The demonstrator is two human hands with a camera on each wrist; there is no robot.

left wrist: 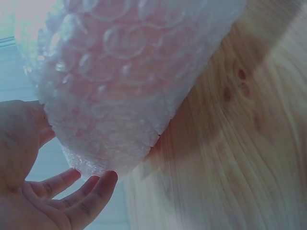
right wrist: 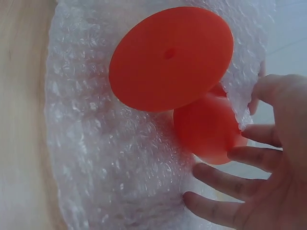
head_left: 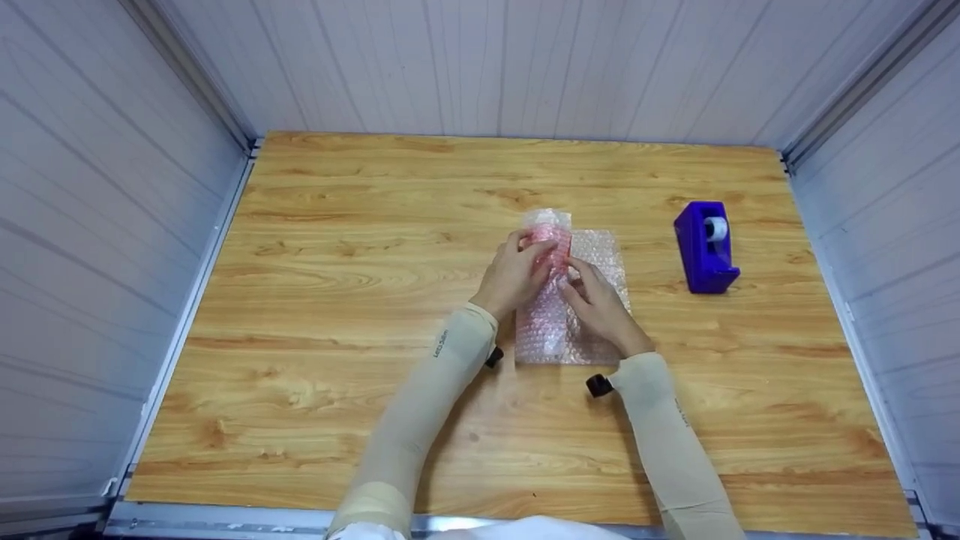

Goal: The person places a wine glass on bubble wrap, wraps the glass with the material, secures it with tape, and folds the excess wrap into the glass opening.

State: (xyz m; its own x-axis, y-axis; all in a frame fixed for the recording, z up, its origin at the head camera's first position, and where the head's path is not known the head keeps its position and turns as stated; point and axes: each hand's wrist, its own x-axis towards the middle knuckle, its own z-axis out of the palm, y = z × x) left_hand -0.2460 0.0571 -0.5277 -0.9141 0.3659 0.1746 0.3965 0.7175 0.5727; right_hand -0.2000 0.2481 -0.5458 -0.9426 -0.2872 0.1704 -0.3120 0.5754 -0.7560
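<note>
A sheet of bubble wrap [head_left: 600, 255] lies on the table, its left part folded over a red object. In the right wrist view the object shows a flat round disc [right wrist: 168, 57] and a rounded red body [right wrist: 206, 127] behind it. My left hand [head_left: 517, 274] curves over the folded wrap from the left, and in the left wrist view its fingers [left wrist: 98, 196] grip the wrap's end. From the right, my right hand [head_left: 596, 300] holds the fold's edge; its fingertips [right wrist: 237, 153] lie against the wrap and the red body.
A blue tape dispenser [head_left: 705, 251] with a roll of tape [head_left: 716, 228] stands to the right of the bubble wrap. The wooden table [head_left: 337, 262] is bounded by pale panel walls [head_left: 465, 67] at the back and both sides.
</note>
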